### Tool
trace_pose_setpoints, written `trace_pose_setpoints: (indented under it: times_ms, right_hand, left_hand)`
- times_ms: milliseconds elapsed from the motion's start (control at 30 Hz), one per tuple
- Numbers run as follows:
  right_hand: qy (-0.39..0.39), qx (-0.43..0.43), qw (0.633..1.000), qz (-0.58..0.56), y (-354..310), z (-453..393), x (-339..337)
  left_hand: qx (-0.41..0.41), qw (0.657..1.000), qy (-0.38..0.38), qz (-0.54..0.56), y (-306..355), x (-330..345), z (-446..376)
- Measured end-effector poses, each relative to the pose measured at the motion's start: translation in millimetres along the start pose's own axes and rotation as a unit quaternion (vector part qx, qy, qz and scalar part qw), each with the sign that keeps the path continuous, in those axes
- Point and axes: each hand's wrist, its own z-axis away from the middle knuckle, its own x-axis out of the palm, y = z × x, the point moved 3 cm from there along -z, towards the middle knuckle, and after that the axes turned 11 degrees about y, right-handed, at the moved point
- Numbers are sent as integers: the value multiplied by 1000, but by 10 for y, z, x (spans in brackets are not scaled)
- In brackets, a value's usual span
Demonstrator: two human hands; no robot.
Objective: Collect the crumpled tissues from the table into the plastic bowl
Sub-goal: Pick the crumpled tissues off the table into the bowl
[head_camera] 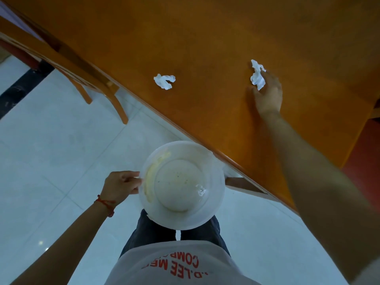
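Closest to the body, the left hand pinches the rim of the plastic bowl, holding it out over the floor, just off the counter edge. Looks like there's already a small white scrap sitting in the bowl, though I can't tell for sure that it's tissue.

Further out, the right hand is down on the counter with its fingers closing around a crumpled tissue — part of the wad sticks out past the fingertips, so the grip looks only half made. I'd say bunch it fully into the palm before lifting; this stuff is light and will drop out of a loose pinch.

A second tissue lies well apart to the left, untouched, roughly the same way in from the edge.

Room-wise it's easy — nothing else on the counter, so a straight pull back over the near edge to the bowl is clear. Keeping the bowl tucked just under that edge would shorten the carry. A chair stands off to the far left, out of the way.
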Motion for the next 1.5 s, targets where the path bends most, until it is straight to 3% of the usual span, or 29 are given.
trace_pose_setpoints:
  times_ms: [267, 533, 633, 800, 1000, 1133, 1267, 1333, 1500]
  right_hand:
    - [-19, -39, 999, 33, 53, -322, 230]
    - [14, -41, 999, 29, 130, -136, 255]
    - [19, -3, 1000, 5, 114, -12, 220]
    - [16, 11, 998, -52, -145, 489, 111]
    - [4, -43, 991, -124, -521, 1459, -9]
    - [-63, -115, 981, -142, -652, 2160, 22]
    - [-259, -58, 962, -63, -556, 2635, 224]
    - [-313, -48, 948, -16, -481, 2732, 252]
    - [-190, -53, 980, -29, -327, 2636, -2]
  left_hand:
    - [17, 1000, -8, -20, 36, -2, -7]
    - [22, 999, -19, -13, 43, 10, -12]
    - [16, 1000, -20, -11, 40, 14, -4]
    - [11, 1000, -21, -12, 37, 11, 20]
    - [17, 1000, -10, -12, 48, -2, 65]
    - [24, 999, -22, -22, 23, 5, 76]
    - [12, 999, -13, -29, -44, 23, 54]
    - [12, 999, -12, -28, -54, 25, 61]
    - [19, 1000, -8, -22, -73, 41, 84]
